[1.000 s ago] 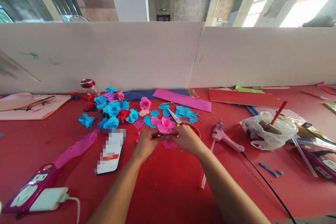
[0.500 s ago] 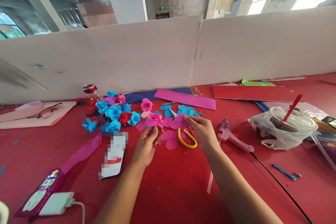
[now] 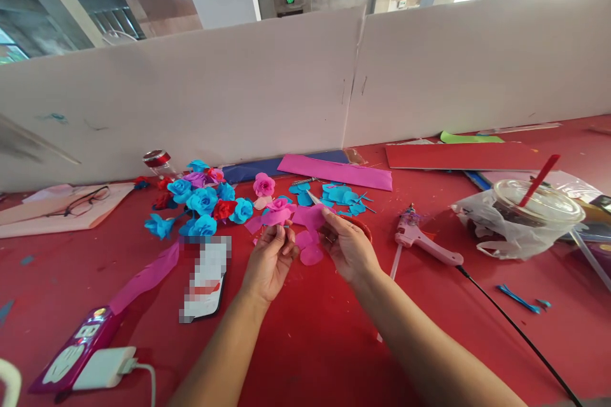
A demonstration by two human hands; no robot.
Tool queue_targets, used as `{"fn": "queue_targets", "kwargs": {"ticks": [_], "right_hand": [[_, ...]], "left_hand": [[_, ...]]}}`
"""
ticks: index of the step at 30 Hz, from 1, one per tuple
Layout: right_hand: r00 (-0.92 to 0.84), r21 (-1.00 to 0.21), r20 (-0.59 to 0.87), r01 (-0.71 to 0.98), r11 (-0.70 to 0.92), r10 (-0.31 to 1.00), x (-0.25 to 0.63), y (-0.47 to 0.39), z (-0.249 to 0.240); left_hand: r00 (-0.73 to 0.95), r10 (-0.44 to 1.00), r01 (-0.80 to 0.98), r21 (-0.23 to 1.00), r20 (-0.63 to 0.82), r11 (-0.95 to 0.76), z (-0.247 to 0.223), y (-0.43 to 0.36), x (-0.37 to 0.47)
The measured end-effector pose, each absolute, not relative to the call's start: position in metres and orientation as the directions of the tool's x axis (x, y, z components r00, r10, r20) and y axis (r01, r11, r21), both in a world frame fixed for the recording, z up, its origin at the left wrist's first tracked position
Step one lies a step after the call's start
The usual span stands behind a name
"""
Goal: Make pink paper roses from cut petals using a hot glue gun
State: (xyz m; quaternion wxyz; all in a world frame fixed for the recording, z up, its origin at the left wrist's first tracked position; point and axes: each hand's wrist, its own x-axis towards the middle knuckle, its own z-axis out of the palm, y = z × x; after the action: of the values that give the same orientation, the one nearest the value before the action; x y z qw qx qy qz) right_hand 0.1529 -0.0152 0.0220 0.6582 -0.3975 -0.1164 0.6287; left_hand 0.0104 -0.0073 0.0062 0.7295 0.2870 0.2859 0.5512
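Note:
Between the fingertips of my left hand (image 3: 271, 264) is a pink paper flower (image 3: 279, 210), held upright by its base. My right hand (image 3: 350, 248) pinches a pink paper petal (image 3: 310, 216) close to the flower's right side; I cannot tell whether the two touch. Beneath my hands, loose pink petals (image 3: 311, 253) lie on the red table (image 3: 296, 356). Scissors (image 3: 312, 198) are mostly covered by my right hand, with one blade tip and part of a red handle showing. Just behind sits another pink flower (image 3: 264, 184), near cut blue petals (image 3: 340, 194).
Blue, red and purple paper flowers (image 3: 203, 201) are heaped at left, by a phone (image 3: 207, 280) and a power strip (image 3: 71, 356). On the right lie a pink glue gun (image 3: 429, 247) with its cord and a bagged lidded cup (image 3: 534, 210). A white partition (image 3: 214, 95) stands behind.
My right hand has moved left with the petal, closer to the flower, and now covers the scissors' yellow handle. The view has tipped slightly downward.

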Motion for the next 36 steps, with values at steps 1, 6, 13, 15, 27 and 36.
{"fn": "queue_targets", "kwargs": {"ticks": [1, 6, 13, 15, 27, 36], "right_hand": [[0.181, -0.659, -0.342, -0.746, -0.098, 0.922, 0.1516, -0.016, 0.022], [0.201, -0.648, -0.331, -0.759, -0.068, 0.922, 0.1507, -0.0174, 0.0241], [0.172, -0.625, -0.34, -0.776, -0.086, 0.925, 0.1481, -0.0171, 0.0233], [0.147, -0.614, -0.343, -0.783, -0.102, 0.928, 0.1473, -0.0174, 0.0224], [0.207, -0.636, -0.333, -0.77, -0.056, 0.92, 0.1517, -0.0135, 0.0198], [0.209, -0.616, -0.345, -0.786, -0.052, 0.915, 0.1522, -0.0125, 0.0174]], "left_hand": [[0.231, 0.967, -0.636, 0.736, -0.106, 0.232, 0.0067, -0.0077, 0.0107], [0.216, 0.968, -0.628, 0.742, -0.125, 0.236, 0.008, -0.0079, 0.0106], [0.359, 0.921, -0.654, 0.662, -0.153, 0.365, 0.0116, -0.0111, 0.0094], [0.413, 0.897, -0.664, 0.622, -0.157, 0.414, 0.0134, -0.0126, 0.0093], [0.256, 0.951, -0.678, 0.669, -0.172, 0.304, 0.0077, -0.0056, 0.0066], [0.18, 0.964, -0.66, 0.703, -0.194, 0.264, 0.0056, -0.0036, 0.0082]]}}
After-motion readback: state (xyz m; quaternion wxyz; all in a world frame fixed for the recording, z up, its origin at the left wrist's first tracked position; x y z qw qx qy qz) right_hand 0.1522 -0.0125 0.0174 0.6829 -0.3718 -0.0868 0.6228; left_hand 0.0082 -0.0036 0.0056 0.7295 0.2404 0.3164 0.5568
